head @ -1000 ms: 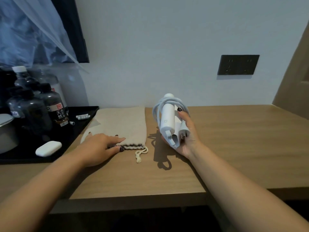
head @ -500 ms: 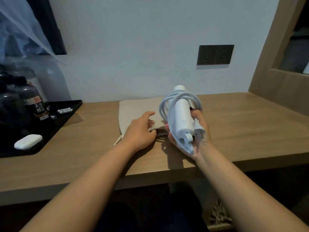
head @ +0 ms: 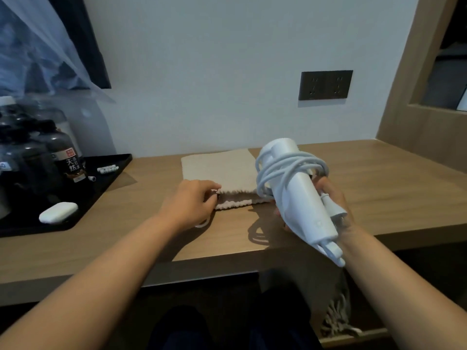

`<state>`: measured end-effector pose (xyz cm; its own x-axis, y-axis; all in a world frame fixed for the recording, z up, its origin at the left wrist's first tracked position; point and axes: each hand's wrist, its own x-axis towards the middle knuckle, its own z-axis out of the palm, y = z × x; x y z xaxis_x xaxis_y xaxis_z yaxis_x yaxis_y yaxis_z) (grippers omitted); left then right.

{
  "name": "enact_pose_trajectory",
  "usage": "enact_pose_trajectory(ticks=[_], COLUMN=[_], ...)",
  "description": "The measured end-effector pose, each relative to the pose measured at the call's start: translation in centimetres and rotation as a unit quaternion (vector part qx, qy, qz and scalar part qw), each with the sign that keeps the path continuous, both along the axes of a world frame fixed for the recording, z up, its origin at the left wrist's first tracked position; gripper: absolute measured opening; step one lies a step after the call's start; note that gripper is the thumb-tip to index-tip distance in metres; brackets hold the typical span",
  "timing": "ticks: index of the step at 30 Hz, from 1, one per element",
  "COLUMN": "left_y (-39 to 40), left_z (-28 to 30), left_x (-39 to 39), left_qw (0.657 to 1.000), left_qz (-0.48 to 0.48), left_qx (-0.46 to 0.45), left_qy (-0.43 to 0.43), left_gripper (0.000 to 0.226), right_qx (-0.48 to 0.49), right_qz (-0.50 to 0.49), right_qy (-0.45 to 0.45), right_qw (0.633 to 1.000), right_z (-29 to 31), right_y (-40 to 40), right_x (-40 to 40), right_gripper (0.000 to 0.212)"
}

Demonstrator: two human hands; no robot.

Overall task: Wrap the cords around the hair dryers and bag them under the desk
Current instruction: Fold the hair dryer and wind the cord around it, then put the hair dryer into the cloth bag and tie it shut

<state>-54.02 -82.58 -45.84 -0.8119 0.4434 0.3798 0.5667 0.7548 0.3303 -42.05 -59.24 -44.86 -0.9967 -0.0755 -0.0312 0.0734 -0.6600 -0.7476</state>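
Note:
A white hair dryer (head: 295, 195) with its white cord (head: 280, 168) coiled around the body is held in my right hand (head: 333, 200), tilted with the nozzle pointing away and left. The plug (head: 333, 210) lies against my palm. A beige knitted drawstring bag (head: 222, 170) lies flat on the wooden desk (head: 391, 178), its open mouth facing me. My left hand (head: 189, 203) pinches the upper lip of the bag's mouth at its left corner and lifts it a little. The dryer's nozzle end hovers just right of the bag's mouth.
A black tray (head: 101, 188) at the left holds dark bottles (head: 68, 157), a white case (head: 58, 212) and small white sachets. A dark socket plate (head: 326, 84) sits on the wall. A wooden shelf unit (head: 429, 122) rises at the right. Fringed fabric (head: 338, 317) hangs under the desk.
My left hand slid right along the bag to its mouth and pinched the lip open. My right hand tilted the dryer over and lowered it toward the bag's mouth.

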Motion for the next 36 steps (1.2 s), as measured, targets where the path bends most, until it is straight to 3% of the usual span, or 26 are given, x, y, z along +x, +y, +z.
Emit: enact_pose_trajectory(ticks=[1, 5, 8, 14, 17, 20, 24, 28, 36], left_y=[0.3, 1.5, 2.3, 2.3, 1.8, 1.7, 2.0, 1.8, 0.5], left_z=[0.1, 0.8, 1.7, 3.7, 4.2, 4.5, 4.8, 5.1, 3.8], left_x=[-0.1, -0.2, 0.3, 2.0, 3.0, 3.5, 4.4, 5.4, 5.7], left_qw=[0.999, 0.981, 0.966, 0.955, 0.95, 0.949, 0.954, 0.972, 0.983], left_qz=[0.003, 0.009, 0.018, -0.013, -0.019, -0.023, -0.091, -0.138, -0.071], left_qx=[0.052, 0.182, 0.249, 0.271, 0.29, 0.302, 0.282, 0.183, 0.168], left_qy=[-0.015, -0.067, -0.071, -0.118, -0.113, -0.093, -0.04, 0.044, 0.028], left_gripper=[0.03, 0.02, 0.009, 0.014, 0.021, 0.019, 0.016, 0.034, 0.043], right_qx=[0.044, 0.232, 0.322, 0.39, 0.421, 0.454, 0.448, 0.428, 0.284], right_qz=[-0.013, -0.004, 0.017, 0.047, 0.067, 0.075, 0.094, 0.064, -0.003], right_qy=[-0.003, 0.003, -0.009, 0.004, -0.023, -0.039, -0.052, -0.056, -0.045], right_qw=[0.999, 0.973, 0.947, 0.92, 0.904, 0.887, 0.887, 0.9, 0.958], right_z=[0.3, 0.7, 0.4, 1.4, 2.0, 2.3, 2.7, 2.8, 2.2], right_y=[0.0, 0.3, 0.0, -1.4, -1.4, -1.6, -1.3, -0.7, -1.2], right_x=[0.5, 1.2, 0.7, 0.0, -0.1, 0.1, 0.3, 0.7, -0.3], right_gripper=[0.023, 0.006, 0.021, 0.011, 0.049, 0.034, 0.041, 0.019, 0.021])
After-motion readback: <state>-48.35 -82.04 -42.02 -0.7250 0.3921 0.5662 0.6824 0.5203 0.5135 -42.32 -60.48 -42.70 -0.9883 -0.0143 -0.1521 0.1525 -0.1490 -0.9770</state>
